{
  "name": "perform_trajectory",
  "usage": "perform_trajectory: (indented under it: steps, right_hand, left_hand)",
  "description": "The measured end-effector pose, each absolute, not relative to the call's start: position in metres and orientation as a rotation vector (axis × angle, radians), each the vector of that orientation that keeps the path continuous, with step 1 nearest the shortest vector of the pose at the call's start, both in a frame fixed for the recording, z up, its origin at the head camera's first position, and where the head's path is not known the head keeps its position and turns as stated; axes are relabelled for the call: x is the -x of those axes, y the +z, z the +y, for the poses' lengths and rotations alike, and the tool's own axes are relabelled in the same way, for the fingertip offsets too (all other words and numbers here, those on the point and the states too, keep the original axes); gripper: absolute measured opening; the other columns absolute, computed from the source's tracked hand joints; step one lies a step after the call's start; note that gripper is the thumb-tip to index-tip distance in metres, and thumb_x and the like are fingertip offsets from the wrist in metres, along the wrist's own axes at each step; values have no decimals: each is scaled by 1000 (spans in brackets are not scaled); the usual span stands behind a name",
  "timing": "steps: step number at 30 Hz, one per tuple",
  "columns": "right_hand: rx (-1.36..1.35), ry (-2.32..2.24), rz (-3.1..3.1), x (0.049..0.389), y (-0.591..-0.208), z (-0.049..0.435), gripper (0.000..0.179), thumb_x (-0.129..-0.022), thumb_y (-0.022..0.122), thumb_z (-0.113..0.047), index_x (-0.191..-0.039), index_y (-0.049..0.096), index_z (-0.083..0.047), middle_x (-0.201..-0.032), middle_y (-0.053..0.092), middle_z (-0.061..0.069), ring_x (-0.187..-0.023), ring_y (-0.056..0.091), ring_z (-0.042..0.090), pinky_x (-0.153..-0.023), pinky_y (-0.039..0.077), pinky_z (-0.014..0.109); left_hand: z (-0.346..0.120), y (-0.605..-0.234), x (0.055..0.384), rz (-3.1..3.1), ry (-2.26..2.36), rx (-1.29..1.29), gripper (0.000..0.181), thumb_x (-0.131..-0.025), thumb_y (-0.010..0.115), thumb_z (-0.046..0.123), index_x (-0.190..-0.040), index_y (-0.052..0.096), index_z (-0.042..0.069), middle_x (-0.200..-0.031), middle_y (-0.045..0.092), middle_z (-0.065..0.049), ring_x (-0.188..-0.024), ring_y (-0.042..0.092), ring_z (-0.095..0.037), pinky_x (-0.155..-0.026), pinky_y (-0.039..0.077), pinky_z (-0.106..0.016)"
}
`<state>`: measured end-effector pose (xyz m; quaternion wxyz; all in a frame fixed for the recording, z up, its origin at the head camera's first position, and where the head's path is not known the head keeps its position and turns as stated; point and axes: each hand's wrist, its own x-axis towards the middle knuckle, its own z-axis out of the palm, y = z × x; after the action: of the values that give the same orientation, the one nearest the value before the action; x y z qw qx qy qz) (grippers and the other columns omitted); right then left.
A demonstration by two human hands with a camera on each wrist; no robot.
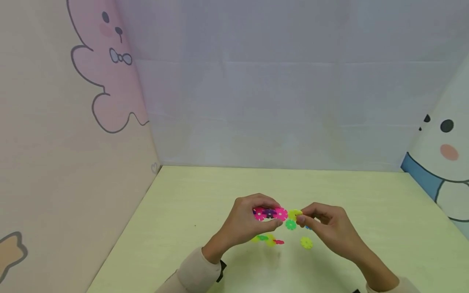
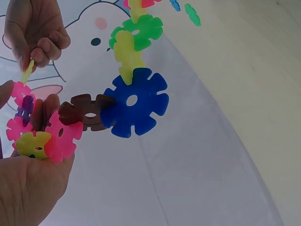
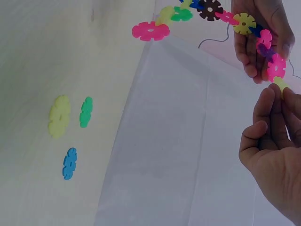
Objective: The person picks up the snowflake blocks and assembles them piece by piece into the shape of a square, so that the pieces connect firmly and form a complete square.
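Observation:
My left hand point(image 1: 243, 219) holds a chain of interlocking snowflake discs, with a pink disc point(image 1: 281, 214) at its upper end between fingers and thumb. In the left wrist view the chain runs over the palm through a brown disc point(image 2: 89, 113) and a large blue disc point(image 2: 136, 106). Its other end hangs down to a pink disc point(image 3: 150, 31) in the right wrist view. Between thumb and fingertips my right hand point(image 1: 331, 228) pinches a yellow disc point(image 1: 293, 214), right at the edge of the upper pink disc. The fingers cover part of the yellow disc.
On the pale table point(image 1: 205, 183) lie a loose yellow disc point(image 1: 306, 243), a green disc point(image 1: 291, 224) and a blue disc point(image 3: 69, 164), in front of and below the hands. Cloth walls point(image 1: 256, 101) with cartoon prints stand at the back and both sides.

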<state>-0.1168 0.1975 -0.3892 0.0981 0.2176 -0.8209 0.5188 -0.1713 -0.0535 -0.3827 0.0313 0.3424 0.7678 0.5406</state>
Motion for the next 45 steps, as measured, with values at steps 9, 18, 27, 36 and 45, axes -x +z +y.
perform_trajectory:
  steps: [9,18,27,36,45]
  right_hand:
    - [-773,1280,-2404,114,-384,195,28,-88,78,0,-94,74,-28,-79,69,-15,-69,57,3,-58,47,20]
    - [-831,1161,-2353,113,-381,192,31,-82,82,4,-93,75,-25,-79,71,-15,-67,56,-1,-56,44,14]
    - [-841,1158,-2312,118,-380,188,30,-82,81,4,-92,74,-24,-77,69,-15,-65,53,-1,-54,41,13]
    - [-707,1291,-2514,120,-359,192,14,-92,77,-9,-90,75,-22,-75,65,-14,-61,52,7,-54,43,23]
    - [-724,1235,-2681,124,-350,186,8,-91,80,-23,-86,75,-27,-78,71,-20,-68,62,3,-63,50,22]
  left_hand:
    - [-55,-379,167,2326,1609,-1146,23,-85,84,10,-106,77,15,-105,75,3,-88,69,0,-81,63,-23]
    - [-52,-379,167,2361,1586,-1207,22,-83,84,9,-104,78,13,-103,75,1,-89,68,1,-79,63,-22]
    - [-52,-386,169,2296,1648,-1121,22,-85,84,10,-106,76,13,-104,74,-2,-89,69,-1,-82,63,-23]
    - [-55,-392,174,2362,1590,-1194,34,-91,80,26,-124,71,23,-124,70,8,-116,62,-7,-99,54,-29]
    - [-45,-387,173,2371,1520,-1358,10,-96,74,15,-105,78,13,-94,77,1,-82,65,5,-75,58,-22]
